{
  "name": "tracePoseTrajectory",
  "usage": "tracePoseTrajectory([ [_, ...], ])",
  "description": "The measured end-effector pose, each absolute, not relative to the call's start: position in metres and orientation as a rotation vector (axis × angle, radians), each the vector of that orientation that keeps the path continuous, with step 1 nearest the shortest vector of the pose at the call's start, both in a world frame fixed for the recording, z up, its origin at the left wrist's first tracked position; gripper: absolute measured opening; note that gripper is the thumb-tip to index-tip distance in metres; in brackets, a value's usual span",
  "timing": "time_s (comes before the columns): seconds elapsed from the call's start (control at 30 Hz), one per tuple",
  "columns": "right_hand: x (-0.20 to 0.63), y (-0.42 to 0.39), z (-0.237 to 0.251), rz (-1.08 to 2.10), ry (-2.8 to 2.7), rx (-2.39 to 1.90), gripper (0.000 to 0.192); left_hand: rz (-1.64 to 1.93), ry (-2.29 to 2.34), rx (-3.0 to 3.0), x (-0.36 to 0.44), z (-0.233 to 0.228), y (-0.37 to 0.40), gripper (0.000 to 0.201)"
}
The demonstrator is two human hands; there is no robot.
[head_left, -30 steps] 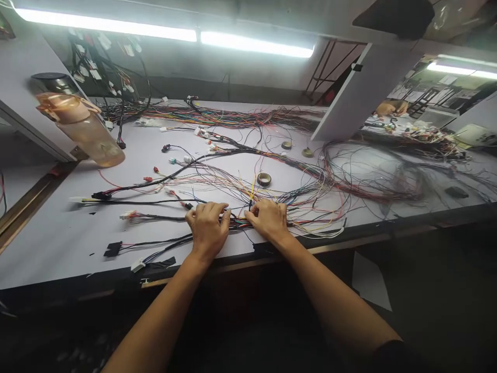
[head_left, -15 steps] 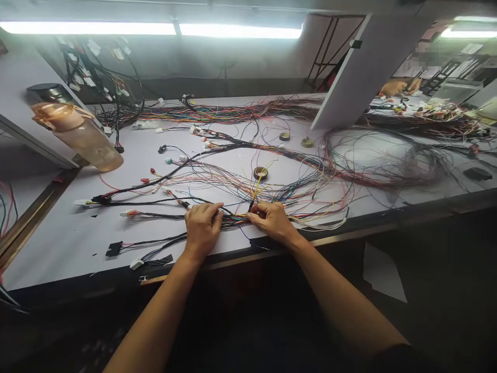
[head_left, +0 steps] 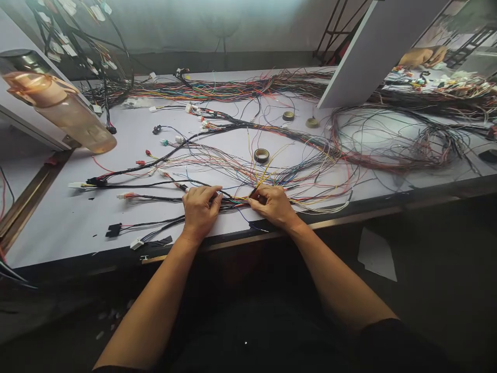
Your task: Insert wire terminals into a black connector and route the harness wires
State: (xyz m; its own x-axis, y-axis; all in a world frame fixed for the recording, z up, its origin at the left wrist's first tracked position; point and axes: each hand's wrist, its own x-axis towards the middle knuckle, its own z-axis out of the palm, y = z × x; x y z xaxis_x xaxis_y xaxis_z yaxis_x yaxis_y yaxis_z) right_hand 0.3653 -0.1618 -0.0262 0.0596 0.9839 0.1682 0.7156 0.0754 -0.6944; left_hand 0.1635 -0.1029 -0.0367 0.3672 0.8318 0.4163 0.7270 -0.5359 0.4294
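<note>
Two hands: both sit on one bunch of wires at the near edge of the table, close to 6 o'clock in the view.
Bunch of wires: it is a thin bundle of many colours, lying flat on the table and running from 9 o'clock to 3 o'clock between the two hands.
Left hand: its fingers are curled down over the bundle, with the tips pressing on the wires. It looks like a loose grip.
Right hand: its fingers are bent and pinch the bundle at the spot where yellow wires fan up toward 12 o'clock.
Gap: the hands are near each other, and the bundle shows between them.
Tape roll: a small ring lies on the table at 12 o'clock from the right hand, a little way off.
More rings: two smaller ones lie farther back, also toward 12 o'clock.
Black cables: they run off toward 9 o'clock and end in small plugs.
Loose wire loops: a big tangle lies at 2 o'clock.
Bottle: a see-through one leans at 10 o'clock, well apart from the hands.
Someone else's hand: it is far back at 1 o'clock, behind a white board.
</note>
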Motion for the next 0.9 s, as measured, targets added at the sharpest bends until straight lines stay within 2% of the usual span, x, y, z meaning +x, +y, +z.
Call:
tracePoseTrajectory([
  [0.37, 0.366, -0.163, -0.030, 0.444, -1.739, -1.683, 0.016, 0.891, 1.412, 2.466, 0.162, -0.037, -0.104, 0.022],
  [0.57, 0.367, -0.153, -0.018, 0.723, -1.532, -1.603, 0.024, 0.994, 1.255, 2.382, 0.160, -0.033, -0.106, 0.035],
  [0.7, 0.367, -0.157, 0.001, 0.849, -1.490, -1.608, 0.025, 0.943, 1.205, 2.327, 0.160, -0.033, -0.105, 0.043],
  [0.9, 0.379, -0.228, 0.051, 0.943, -1.797, -1.474, 0.036, 0.915, 1.195, 2.332, 0.159, -0.035, -0.105, 0.039],
])
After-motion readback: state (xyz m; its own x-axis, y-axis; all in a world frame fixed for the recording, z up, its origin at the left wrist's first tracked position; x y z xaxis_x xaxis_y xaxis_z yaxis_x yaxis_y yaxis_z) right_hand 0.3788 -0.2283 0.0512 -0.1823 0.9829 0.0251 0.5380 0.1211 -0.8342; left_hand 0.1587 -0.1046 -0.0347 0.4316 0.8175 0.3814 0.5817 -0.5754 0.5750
